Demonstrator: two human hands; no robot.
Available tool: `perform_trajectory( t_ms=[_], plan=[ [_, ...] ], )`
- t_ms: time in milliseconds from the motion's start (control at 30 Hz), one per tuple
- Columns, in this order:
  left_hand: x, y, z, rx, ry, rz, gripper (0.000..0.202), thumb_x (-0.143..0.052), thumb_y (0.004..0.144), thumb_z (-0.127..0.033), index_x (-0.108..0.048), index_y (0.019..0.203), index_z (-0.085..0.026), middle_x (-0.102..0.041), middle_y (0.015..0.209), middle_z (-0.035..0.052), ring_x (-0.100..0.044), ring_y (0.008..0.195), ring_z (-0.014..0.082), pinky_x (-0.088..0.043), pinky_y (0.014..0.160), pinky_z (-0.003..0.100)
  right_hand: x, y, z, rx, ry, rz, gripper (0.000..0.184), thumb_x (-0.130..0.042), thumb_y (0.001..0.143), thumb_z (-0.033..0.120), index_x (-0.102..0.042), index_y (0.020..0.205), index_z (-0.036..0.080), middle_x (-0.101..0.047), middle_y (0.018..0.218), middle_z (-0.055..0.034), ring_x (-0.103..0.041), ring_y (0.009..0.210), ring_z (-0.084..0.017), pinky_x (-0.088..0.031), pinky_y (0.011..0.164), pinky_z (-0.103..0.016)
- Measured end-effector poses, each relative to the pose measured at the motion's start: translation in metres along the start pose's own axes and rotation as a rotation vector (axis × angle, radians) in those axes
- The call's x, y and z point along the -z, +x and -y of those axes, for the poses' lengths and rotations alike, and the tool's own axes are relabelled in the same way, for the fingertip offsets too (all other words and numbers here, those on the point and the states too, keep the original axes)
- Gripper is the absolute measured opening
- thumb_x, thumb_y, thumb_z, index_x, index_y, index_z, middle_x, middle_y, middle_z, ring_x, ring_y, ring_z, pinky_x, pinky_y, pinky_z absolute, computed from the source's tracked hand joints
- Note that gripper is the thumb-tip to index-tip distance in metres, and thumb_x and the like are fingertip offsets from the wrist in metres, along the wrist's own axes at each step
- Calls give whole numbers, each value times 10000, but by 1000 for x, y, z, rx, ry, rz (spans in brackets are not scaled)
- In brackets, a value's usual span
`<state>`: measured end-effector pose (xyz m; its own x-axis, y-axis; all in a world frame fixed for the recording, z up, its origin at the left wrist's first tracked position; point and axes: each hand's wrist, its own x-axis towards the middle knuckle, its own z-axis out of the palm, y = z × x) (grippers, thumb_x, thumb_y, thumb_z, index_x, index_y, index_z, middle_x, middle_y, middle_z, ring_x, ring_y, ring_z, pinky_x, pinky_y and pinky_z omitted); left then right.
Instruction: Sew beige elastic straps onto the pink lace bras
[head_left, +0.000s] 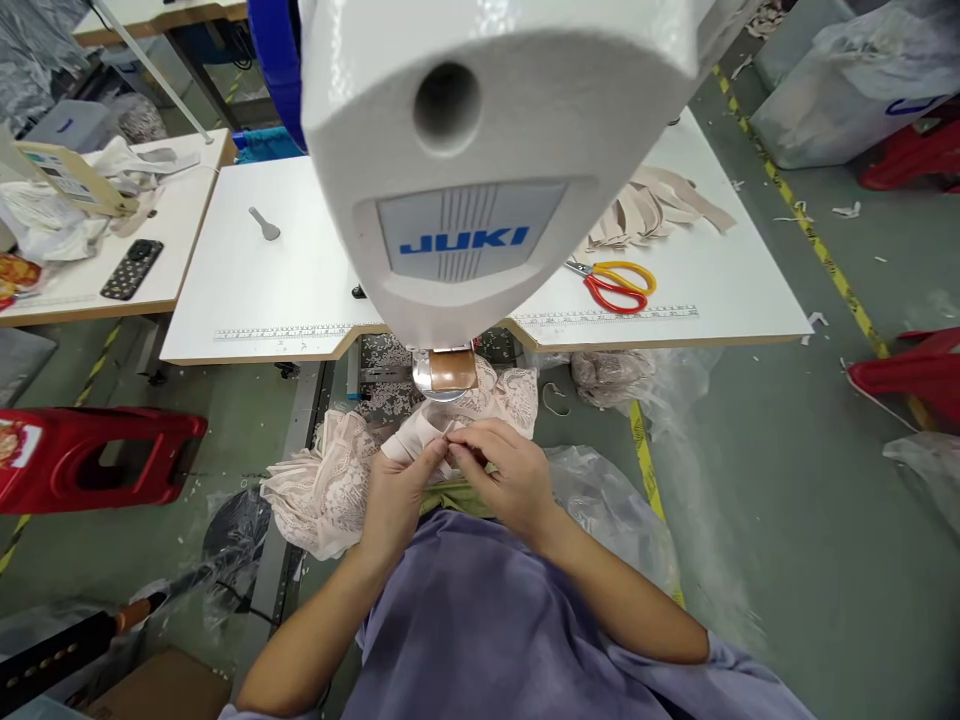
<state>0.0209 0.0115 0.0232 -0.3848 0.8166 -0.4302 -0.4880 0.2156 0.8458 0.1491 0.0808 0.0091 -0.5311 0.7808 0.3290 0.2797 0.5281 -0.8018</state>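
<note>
A pale pink lace garment [330, 480] lies bunched in front of me, below the white sewing machine head [465, 160]. My left hand [397, 500] is closed on a pale fabric strap [409, 440] of the garment. My right hand [506, 470] pinches the same strap at its end, fingertips meeting my left thumb. Both hands sit just below the machine's metal foot with a tan strip [450, 372].
On the white table [285, 300] lie red and yellow scissors [616, 283], a pile of beige straps [645, 210] and a small grey tool [264, 224]. A phone [132, 268] rests on the left table. A red stool [97, 455] stands left; plastic bags lie around.
</note>
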Motion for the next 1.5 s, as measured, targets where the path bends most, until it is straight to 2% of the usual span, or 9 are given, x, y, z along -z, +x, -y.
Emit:
perform_trajectory(
  t_ms=[233,433,567,733,900,1000,1200,1333,1500],
  plan=[
    [2,-3,0,-34,206,-10,285,-706,840,-326,-744,1083,-182,-769,1015,46,-680,1043,213,-524,948,321,3,4,-5,-129,55,52,92,-586,930,259,-674,930,233,-701,903,-36,-625,707,-147,-495,664,-289],
    [9,-6,-3,-156,523,10,203,-695,835,-325,-786,917,-164,-757,810,38,-664,768,192,-537,729,298,15,12,-12,-194,148,279,59,-634,806,160,-625,781,213,-592,732,27,-492,572,-94,-382,576,-239],
    [10,-7,-3,-206,503,56,188,-695,835,-323,-787,893,-170,-744,751,42,-640,685,179,-532,669,300,23,18,-14,-152,169,385,84,-595,811,131,-624,789,207,-564,736,32,-480,610,-91,-345,595,-231],
    [8,-2,-3,-136,448,104,197,-704,823,-322,-756,868,-138,-708,702,41,-618,648,163,-521,635,286,28,19,-16,-131,129,475,94,-574,861,158,-644,808,194,-568,771,12,-505,691,-109,-328,624,-238],
    [7,1,-11,-54,444,200,191,-678,845,-317,-711,903,-138,-696,763,30,-615,716,147,-508,694,263,20,12,-15,-223,168,422,71,-587,814,138,-620,775,188,-547,741,26,-475,647,-98,-326,617,-241],
    [6,0,-16,-79,551,175,186,-666,850,-305,-713,906,-135,-686,774,31,-597,727,147,-487,699,257,19,9,-15,-300,208,380,48,-591,808,167,-622,779,189,-556,737,22,-479,645,-105,-341,618,-247],
    [12,5,-25,-153,714,198,216,-593,903,-331,-649,814,-142,-609,712,7,-529,687,131,-429,668,248,39,8,-25,-474,437,397,177,-539,912,329,-662,968,215,-640,884,-16,-552,733,-137,-416,669,-267],
    [17,9,-30,-89,645,287,215,-571,923,-357,-638,893,-155,-619,765,10,-547,724,139,-436,719,263,51,9,-20,-443,290,359,156,-577,915,357,-577,1012,235,-606,901,8,-468,649,-107,-360,598,-247],
    [11,4,-35,-163,699,342,187,-562,928,-314,-622,845,-158,-592,772,9,-536,749,142,-422,745,270,57,11,-8,-294,107,427,76,-531,945,290,-489,939,227,-439,643,75,-383,552,-97,-304,576,-245]
  ],
)
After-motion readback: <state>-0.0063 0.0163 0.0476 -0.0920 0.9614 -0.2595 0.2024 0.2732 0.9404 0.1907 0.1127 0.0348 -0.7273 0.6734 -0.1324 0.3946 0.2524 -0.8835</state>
